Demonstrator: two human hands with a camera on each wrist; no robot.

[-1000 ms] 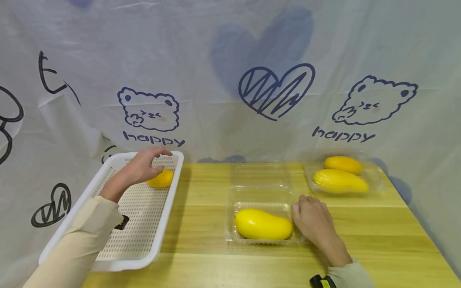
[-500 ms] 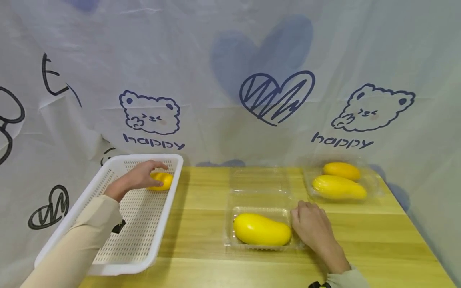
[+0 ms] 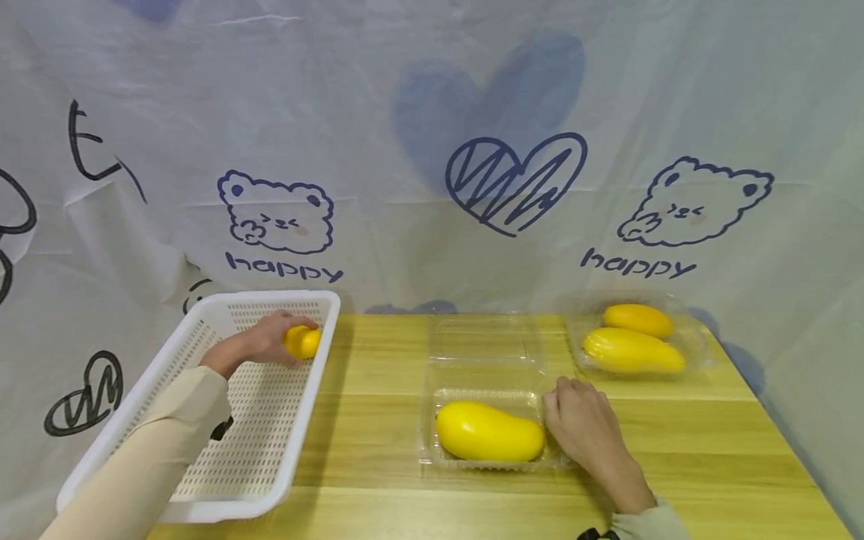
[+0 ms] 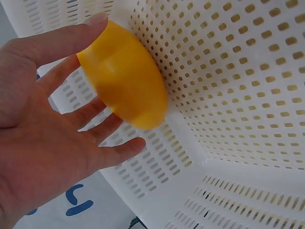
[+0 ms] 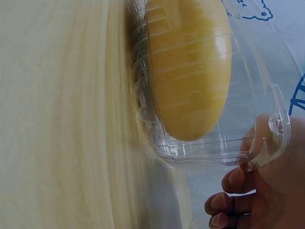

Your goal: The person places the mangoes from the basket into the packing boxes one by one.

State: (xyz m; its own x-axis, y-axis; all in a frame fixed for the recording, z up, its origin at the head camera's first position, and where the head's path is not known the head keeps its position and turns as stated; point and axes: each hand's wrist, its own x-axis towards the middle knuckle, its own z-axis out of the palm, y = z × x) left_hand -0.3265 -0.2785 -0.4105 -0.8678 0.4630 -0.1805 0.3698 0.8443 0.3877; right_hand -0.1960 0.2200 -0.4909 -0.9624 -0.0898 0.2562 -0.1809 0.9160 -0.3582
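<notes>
The orange fruit (image 3: 305,343) is grasped by the left grip (image 3: 272,340), between thumb and fingers, inside the white basket (image 3: 223,511), near its far right corner. The edge of the clear container (image 3: 486,394) is apparently pinched by the right grip (image 3: 587,420), contact being partly obscured. A larger yellow fruit (image 3: 489,433) is contained therein, on the worktop (image 3: 378,435).

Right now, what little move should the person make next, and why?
I'd guess the left hand should lift the small yellow fruit from the white basket: its thumb and fingers lie around it. The right hand pinches the edge of the open clear container, where only one large yellow fruit lies, while the other clear container holds two fruits.
</notes>
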